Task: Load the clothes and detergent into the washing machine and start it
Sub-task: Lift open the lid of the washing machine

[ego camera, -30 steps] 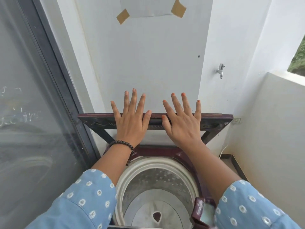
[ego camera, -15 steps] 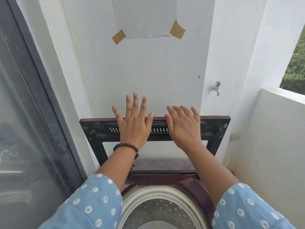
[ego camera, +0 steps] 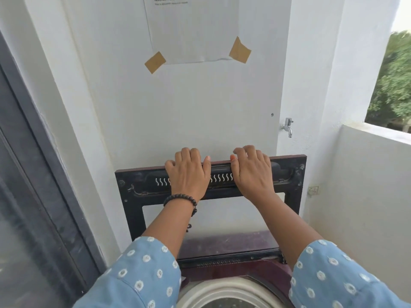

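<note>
We observe the washing machine (ego camera: pixel 231 274) at the bottom centre of the head view, its maroon top deck visible and the pale rim of the drum (ego camera: pixel 224 290) showing at the lower edge; we cannot see inside the drum. The lid (ego camera: pixel 289 187) stands raised and upright against the white wall (ego camera: pixel 200 107), its dark inner frame facing us and its clear panel showing the wall behind. The left hand (ego camera: pixel 188 174) rests on the upper bar of the lid, left of centre, with the fingers curled over the top edge and the thumb lying along it, so we record it as gripping the lid. The right hand (ego camera: pixel 252 172) sits just beside it, right of centre, with its fingers likewise bent over the top edge and the thumb tip on the edge. The two hands are near each other but apart. A dark beaded bracelet (ego camera: pixel 180 200) circles the left wrist, and both forearms emerge from blue sleeves (ego camera: pixel 142 274) with white dots. Above the lid, a sheet of paper (ego camera: pixel 193 30) is fixed to the wall with tan tape at its lower corners. A metal tap (ego camera: pixel 287 127) projects from the wall to the right, and a dark-framed glass door (ego camera: pixel 33 196) runs along the left. Green foliage (ego camera: pixel 395 85) shows beyond the low balcony wall at the right.
</note>
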